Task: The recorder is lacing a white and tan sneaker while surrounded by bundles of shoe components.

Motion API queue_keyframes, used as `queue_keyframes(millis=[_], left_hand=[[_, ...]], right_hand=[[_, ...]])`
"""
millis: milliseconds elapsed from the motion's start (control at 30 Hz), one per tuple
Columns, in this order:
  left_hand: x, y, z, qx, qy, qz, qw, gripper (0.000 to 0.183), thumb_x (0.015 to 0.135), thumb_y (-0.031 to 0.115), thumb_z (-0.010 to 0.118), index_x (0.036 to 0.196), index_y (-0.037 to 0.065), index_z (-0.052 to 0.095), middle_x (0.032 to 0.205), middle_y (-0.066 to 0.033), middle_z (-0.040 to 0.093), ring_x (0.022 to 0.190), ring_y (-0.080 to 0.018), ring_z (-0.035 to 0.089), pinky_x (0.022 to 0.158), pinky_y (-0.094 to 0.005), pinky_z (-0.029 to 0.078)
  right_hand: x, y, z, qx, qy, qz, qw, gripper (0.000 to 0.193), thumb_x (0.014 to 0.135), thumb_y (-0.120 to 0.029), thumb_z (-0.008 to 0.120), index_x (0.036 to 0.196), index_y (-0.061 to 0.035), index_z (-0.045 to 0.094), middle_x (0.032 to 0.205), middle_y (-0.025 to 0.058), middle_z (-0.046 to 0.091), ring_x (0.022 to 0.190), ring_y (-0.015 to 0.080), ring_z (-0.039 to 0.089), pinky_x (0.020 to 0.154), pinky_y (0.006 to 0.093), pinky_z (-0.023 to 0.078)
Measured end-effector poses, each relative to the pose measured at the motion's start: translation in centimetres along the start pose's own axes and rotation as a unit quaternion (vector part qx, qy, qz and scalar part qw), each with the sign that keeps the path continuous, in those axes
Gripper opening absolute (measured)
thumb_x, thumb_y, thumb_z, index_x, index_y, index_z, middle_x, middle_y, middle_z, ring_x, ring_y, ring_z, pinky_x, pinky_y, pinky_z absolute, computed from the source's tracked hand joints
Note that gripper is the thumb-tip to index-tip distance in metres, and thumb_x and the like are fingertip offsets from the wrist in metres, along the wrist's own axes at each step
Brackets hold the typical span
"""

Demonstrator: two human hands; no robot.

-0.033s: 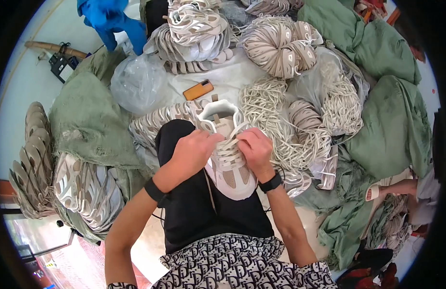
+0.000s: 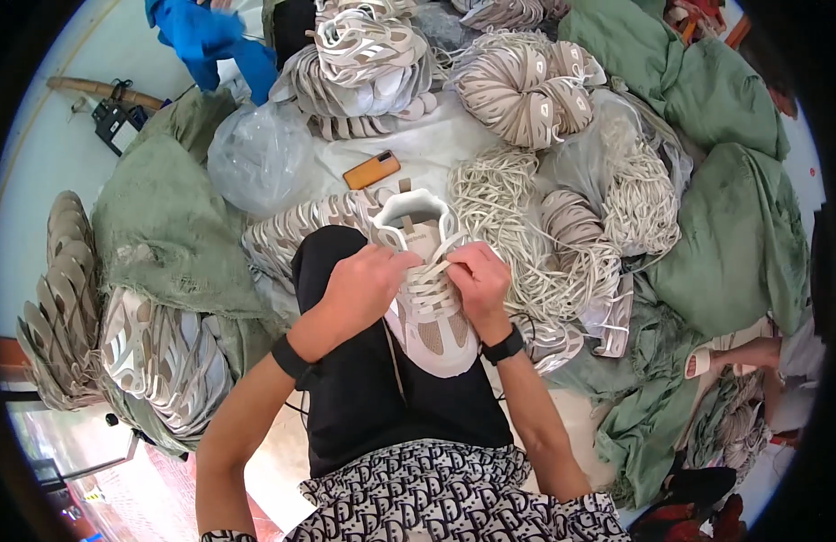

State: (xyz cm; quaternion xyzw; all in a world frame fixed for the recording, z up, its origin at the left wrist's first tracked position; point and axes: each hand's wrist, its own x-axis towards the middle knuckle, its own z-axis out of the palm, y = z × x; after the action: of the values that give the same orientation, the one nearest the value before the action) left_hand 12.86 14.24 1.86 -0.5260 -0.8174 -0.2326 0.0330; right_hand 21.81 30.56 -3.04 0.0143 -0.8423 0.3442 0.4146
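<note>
A beige and white sneaker upper (image 2: 450, 339) lies across my lap, toe toward me, its padded collar facing away. Flat cream shoelace (image 2: 430, 296) criss-crosses its front. My left hand (image 2: 373, 282) is closed at the left eyelet edge, fingertips pinched by the lace; whether it grips lace or upper is partly hidden. On the other side my right hand (image 2: 481, 280) pinches the lace between thumb and forefinger near the upper eyelets. One loose lace strand hangs down over my black trousers (image 2: 355, 388). Both wrists wear dark bands.
Beyond my knees lie a heap of cream laces (image 2: 499, 203), an orange phone (image 2: 371, 170) and a clear plastic bag (image 2: 260, 158). Stacked shoe uppers (image 2: 368, 63) and a bundled ring of uppers (image 2: 526, 86) stand farther off. Green sacks (image 2: 178, 235) flank both sides. Another person's foot (image 2: 703, 363) shows at right.
My hands and the sneaker upper have barely moved. At the top left, the blue-clothed person has shifted slightly, and part of a hand shows there.
</note>
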Motion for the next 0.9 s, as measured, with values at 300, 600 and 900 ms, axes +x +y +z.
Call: queue_keyframes(millis=[300,600,900], left_hand=[[1.4,0.5,-0.6,0.065,-0.047,-0.006,0.997,0.014,0.071,0.009,0.061,0.086,0.011,0.062,0.070,-0.0056,0.055,0.072,-0.0238,0.055,0.063,-0.0344,0.046],[3.8,-0.1,-1.5,-0.013,-0.184,-0.072,0.980,0.006,0.072,0.011,0.056,0.074,0.007,0.060,0.070,-0.0109,0.058,0.072,-0.0291,0.057,0.062,-0.0360,0.045],[3.7,-4.5,-5.8,-0.280,-0.330,-0.164,0.886,0.011,0.079,0.012,0.049,0.072,0.002,0.050,0.063,0.0004,0.047,0.061,-0.0082,0.044,0.057,-0.0242,0.039]], right_hand=[[-2.4,0.0,1.2,0.163,0.083,0.219,0.958,0.008,0.064,0.004,0.063,0.069,0.0009,0.058,0.069,0.0081,0.057,0.066,0.0201,0.056,0.061,0.0274,0.044],[-2.8,0.1,1.4,0.158,0.092,0.193,0.964,0.011,0.063,0.005,0.064,0.072,0.0014,0.058,0.073,0.0082,0.058,0.070,0.0213,0.056,0.063,0.0275,0.044],[-3.8,0.6,1.8,0.217,0.076,0.256,0.939,0.009,0.065,0.005,0.063,0.072,0.0016,0.058,0.077,0.0076,0.057,0.071,0.0199,0.055,0.064,0.0263,0.044]])
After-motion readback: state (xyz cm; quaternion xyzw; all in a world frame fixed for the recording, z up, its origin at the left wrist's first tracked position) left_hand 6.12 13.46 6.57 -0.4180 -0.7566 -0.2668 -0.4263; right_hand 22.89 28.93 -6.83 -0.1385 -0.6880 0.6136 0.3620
